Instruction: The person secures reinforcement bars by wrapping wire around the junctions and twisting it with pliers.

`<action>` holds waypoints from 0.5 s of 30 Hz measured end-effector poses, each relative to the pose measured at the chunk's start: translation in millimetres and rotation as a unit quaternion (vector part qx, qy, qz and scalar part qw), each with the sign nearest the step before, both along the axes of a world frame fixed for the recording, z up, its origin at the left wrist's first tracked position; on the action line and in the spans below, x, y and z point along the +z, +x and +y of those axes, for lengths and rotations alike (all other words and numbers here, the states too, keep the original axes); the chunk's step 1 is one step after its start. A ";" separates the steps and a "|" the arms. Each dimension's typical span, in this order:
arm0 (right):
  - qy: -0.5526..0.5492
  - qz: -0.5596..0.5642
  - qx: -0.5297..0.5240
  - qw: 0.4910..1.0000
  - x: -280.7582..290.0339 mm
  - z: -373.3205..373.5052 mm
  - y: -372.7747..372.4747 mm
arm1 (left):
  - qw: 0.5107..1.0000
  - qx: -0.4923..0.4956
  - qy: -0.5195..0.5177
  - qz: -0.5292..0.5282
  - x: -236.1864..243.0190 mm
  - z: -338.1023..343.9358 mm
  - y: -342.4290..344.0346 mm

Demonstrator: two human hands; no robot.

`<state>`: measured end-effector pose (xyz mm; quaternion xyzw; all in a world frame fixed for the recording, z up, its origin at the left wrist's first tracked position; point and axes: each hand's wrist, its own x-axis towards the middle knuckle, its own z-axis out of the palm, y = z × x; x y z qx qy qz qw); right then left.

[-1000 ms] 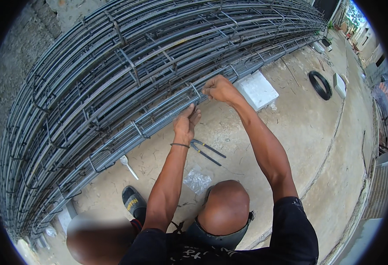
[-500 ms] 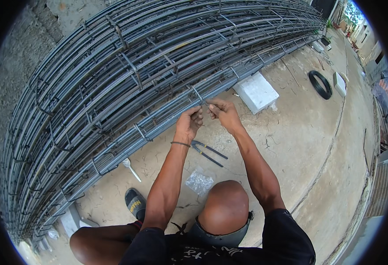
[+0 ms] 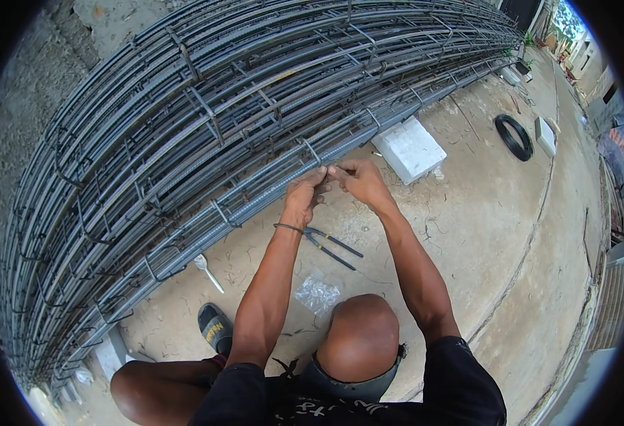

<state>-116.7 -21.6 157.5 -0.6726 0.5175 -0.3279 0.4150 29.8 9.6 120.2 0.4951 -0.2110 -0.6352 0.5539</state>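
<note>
My left hand (image 3: 304, 193) and my right hand (image 3: 361, 183) meet at the lower edge of a long steel rebar cage (image 3: 273, 192), just below one of its square stirrups (image 3: 313, 152). Both have curled fingers, thumb tips close together; whatever is pinched between them is too small to make out. Beneath my left hand, pincer pliers (image 3: 333, 252) with dark handles lie on the concrete floor (image 3: 489, 227). A crumpled clear plastic bag (image 3: 317, 291) lies nearer my knee, and a white plastic-looking utensil (image 3: 211, 275) is under the cage's edge.
Stacked rebar cages (image 3: 212, 117) curve across the upper left beside a rough wall (image 3: 31, 92). A white block (image 3: 411, 149) lies right of my hands, with a black wire coil (image 3: 526, 147) and smaller white block (image 3: 545, 135) farther right. My sandalled foot (image 3: 214, 326) is below.
My right hand has moved down from the stirrup to meet my left hand, its fingers turning inward. My left hand has shifted slightly and its fingers have curled closer to the right hand's.
</note>
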 end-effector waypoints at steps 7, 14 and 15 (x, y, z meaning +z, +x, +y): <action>-0.033 0.159 0.026 0.986 25.4 -26.1 11.1 | 0.995 0.044 -0.045 -0.072 -3.4 4.1 -15.0; -0.185 0.264 0.088 0.943 29.7 -47.2 32.4 | 0.757 0.167 -0.197 -0.600 -26.4 6.6 -18.6; -0.183 0.264 0.094 0.942 27.4 -55.0 29.0 | 0.747 0.153 -0.181 -0.621 -20.5 8.0 -22.8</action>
